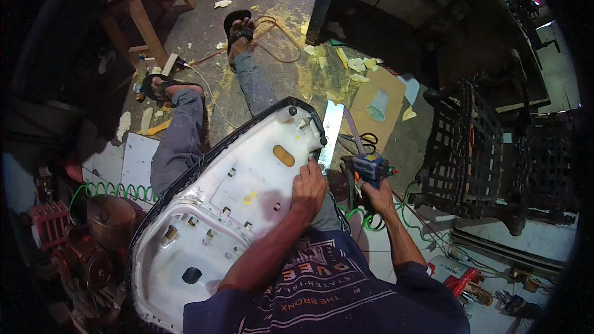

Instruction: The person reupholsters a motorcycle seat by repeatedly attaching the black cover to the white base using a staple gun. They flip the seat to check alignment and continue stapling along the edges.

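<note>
A motorcycle seat lies upside down across my lap, its white plastic base (260,179) facing up. The black seat cover (213,148) wraps around its rim. My left hand (308,190) is closed at the right edge of the base, near the narrow end, fingertips pinching the cover's edge. To the right of the seat, my right hand (376,194) grips a blue and black staple gun (366,167), held apart from the rim. A green coiled hose (368,219) runs below the tool. Parts of the left fingertips and of the gun's handle are hidden.
Beyond the seat's right edge lie a shiny metal strip (332,133), black-handled scissors (367,142) and a cardboard sheet (387,83). Foam scraps (357,65) litter the floor. A wooden stool (139,15) stands far left, a compressor (96,235) near left, black crates (467,142) right.
</note>
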The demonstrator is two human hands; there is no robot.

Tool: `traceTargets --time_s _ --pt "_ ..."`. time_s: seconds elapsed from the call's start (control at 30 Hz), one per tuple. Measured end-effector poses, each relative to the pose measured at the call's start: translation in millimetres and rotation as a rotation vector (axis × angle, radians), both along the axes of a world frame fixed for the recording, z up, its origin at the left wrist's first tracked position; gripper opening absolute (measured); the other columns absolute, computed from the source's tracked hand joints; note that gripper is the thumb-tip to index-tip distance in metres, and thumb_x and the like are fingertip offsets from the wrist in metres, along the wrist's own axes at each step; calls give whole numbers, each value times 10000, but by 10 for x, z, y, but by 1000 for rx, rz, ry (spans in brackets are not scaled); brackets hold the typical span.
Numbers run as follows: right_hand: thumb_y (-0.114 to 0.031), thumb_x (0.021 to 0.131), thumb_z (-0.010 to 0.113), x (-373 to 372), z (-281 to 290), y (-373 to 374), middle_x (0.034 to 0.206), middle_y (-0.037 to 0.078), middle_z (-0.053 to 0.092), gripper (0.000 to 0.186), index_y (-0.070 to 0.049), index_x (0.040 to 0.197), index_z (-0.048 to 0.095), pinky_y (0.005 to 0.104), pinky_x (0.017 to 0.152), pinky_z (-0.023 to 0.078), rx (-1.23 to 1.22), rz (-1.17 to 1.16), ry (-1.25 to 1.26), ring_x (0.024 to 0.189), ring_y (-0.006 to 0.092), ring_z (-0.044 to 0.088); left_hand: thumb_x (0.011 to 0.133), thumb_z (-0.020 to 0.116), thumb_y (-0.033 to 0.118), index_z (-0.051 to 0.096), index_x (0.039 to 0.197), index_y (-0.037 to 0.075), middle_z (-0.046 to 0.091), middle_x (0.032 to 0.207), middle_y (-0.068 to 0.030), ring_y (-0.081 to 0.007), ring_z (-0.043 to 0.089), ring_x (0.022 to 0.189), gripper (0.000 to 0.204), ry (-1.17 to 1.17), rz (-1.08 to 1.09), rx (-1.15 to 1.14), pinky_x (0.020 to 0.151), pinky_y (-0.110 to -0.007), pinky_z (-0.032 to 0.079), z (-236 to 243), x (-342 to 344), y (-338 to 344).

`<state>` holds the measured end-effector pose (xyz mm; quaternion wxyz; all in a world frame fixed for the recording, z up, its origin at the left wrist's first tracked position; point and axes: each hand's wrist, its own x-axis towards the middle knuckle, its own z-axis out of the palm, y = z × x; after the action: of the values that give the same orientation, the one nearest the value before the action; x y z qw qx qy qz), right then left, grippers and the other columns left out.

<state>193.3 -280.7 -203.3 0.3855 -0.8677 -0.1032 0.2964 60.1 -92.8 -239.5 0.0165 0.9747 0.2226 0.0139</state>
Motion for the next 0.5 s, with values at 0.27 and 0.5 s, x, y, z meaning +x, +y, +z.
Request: traceTargets --time_s 0.27,0.5 --pt "-314 797 782 224 923 1238 729 284 700 446 86 980 706 524 729 582 -448 752 -271 720 455 720 880 637 163 766 1020 21 650 1063 -83 -230 576 957 237 87 -42 -161 695 -313 499 102 32 -66" --pt "-271 815 776 271 931 1416 732 293 693 407 39 1073 720 552 738 579 -470 904 -337 753 467 720 896 638 182 788 1016 47 696 1037 -91 -249 588 1008 235 66 -27 -162 725 -325 491 144 0 -65"
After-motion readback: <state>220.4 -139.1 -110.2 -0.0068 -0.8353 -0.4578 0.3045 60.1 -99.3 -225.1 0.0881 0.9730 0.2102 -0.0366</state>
